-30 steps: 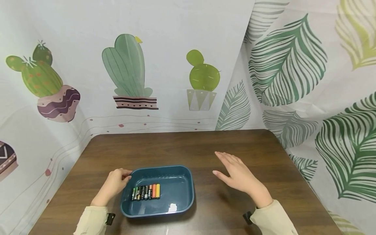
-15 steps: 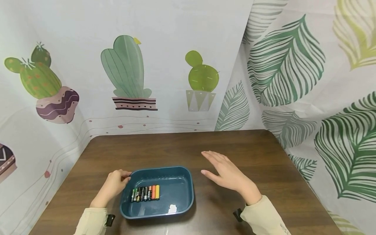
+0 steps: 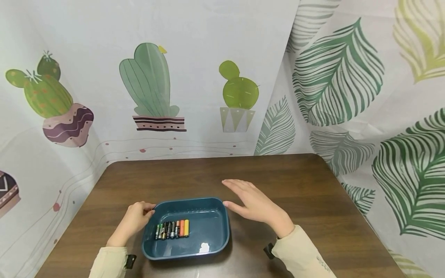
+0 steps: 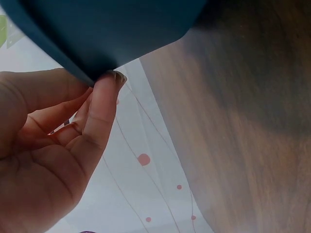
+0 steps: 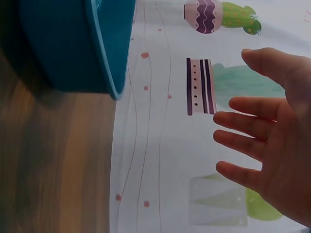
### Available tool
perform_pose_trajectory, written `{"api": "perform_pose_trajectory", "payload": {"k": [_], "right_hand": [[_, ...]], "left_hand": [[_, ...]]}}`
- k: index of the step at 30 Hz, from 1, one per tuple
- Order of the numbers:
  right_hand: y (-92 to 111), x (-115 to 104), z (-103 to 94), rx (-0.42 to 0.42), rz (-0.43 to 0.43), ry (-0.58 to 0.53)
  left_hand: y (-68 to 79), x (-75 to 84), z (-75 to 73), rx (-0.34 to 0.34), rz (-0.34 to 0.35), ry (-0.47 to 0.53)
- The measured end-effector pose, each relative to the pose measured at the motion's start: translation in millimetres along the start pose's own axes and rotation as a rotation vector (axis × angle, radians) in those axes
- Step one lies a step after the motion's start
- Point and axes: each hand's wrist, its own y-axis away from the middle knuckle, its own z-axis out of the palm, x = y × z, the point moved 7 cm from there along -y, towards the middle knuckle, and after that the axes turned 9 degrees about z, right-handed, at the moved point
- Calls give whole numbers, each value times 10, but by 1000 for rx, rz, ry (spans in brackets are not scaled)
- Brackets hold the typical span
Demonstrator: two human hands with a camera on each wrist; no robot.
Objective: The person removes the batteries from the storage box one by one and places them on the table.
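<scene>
A dark teal rectangular tray [image 3: 208, 222] with raised walls sits on the wooden table. Inside it, towards the left, several batteries [image 3: 172, 229] lie side by side in a row, dark and green ones at the left, orange and yellow ones at the right. My left hand [image 3: 135, 220] pinches the tray's left rim near its far corner, thumb and fingers meeting on the edge in the left wrist view. With fingers extended and thumb apart, my right hand [image 3: 255, 204] hovers by the tray's far right corner and holds nothing. Its thumb tip overlaps the rim in the head view.
The brown wooden table [image 3: 295, 181] extends around the tray on all sides. Behind it hangs a white cloth [image 3: 201, 92] printed with cacti and leaves. Each wrist carries a small black device [image 3: 130, 261] by the cream sleeve.
My right hand has moved left across the table to the tray's right side, fingers still extended. My left hand and the tray have stayed in place.
</scene>
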Motion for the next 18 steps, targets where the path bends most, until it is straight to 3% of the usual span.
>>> {"api": "perform_pose_trajectory", "payload": {"k": [18], "right_hand": [[-248,-358,280,-156,-105,40]], "left_hand": [[-1,-22,10,-7,-1,2]]}}
